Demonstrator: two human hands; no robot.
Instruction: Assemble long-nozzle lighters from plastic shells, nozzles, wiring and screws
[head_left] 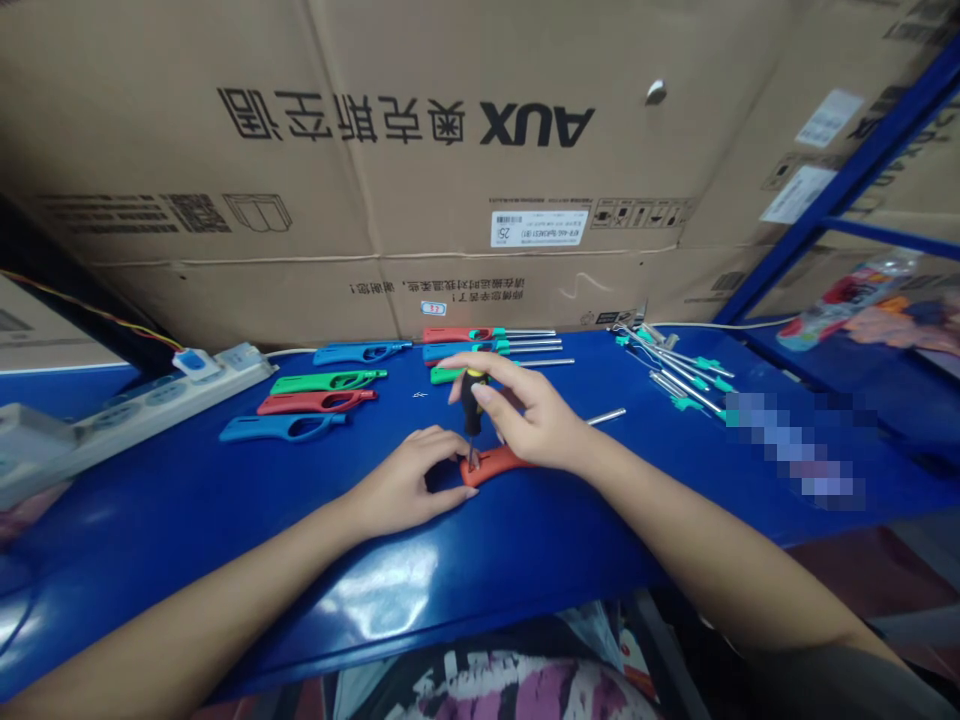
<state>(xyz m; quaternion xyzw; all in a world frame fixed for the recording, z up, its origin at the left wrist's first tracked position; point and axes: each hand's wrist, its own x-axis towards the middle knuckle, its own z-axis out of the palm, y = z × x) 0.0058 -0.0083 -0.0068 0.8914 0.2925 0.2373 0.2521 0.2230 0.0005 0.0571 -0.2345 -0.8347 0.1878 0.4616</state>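
1. Right at the near edge, patterned clothing [510,690] showed below the blue worktop [525,560].
2. Here was the action: the left hand [401,480] held the end of a red lighter [499,463], thumb on the near side, fingers on the far side, the grip narrow. That lighter lay flat, centre of the worktop, its metal rod pointing away to the right.
3. Above it, the right hand [536,410] had a black-and-yellow screwdriver [471,408] gripped almost upright, tip down at the lighter's end!
4. Off to the left, four handles lay in a row: blue [255,428], red [285,402], green [307,382], then another blue [337,354]. Small metal bits [420,395] sat to their right.
5. Over on the right, metal tubes [679,372] with teal parts lay heaped.
6. Further back, red, blue and green lighters [450,335] lined up, rods rightward.
7. And behind everything stood a cardboard wall [420,200], its print upside down.
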